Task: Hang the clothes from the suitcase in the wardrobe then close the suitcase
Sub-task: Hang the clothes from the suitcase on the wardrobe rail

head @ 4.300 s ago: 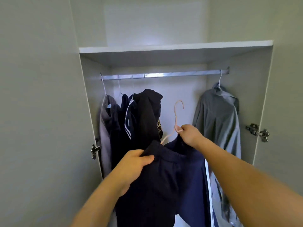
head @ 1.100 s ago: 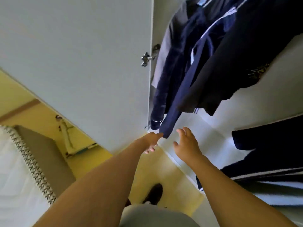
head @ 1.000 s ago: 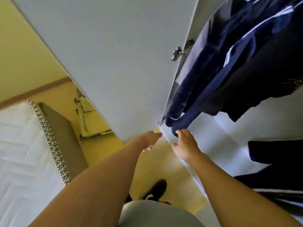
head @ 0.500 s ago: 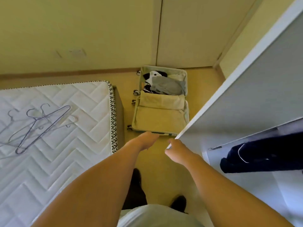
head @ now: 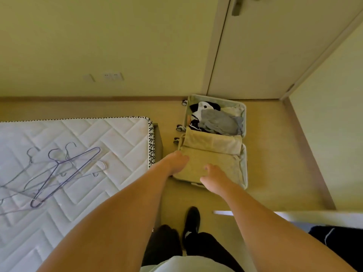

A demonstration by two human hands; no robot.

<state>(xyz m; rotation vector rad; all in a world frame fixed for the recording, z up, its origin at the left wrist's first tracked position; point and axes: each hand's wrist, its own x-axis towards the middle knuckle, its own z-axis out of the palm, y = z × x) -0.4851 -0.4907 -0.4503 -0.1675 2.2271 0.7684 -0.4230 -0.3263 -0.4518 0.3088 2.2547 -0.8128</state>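
The suitcase lies open on the floor beside the bed, with grey and black-and-white clothes in its far half. Both hands, left and right, reach out over it, loose and holding nothing. Hangers lie on the bed.

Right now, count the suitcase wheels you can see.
3 wheels, all along the left edge of the open suitcase on the floor; any others are hidden beneath or behind it.
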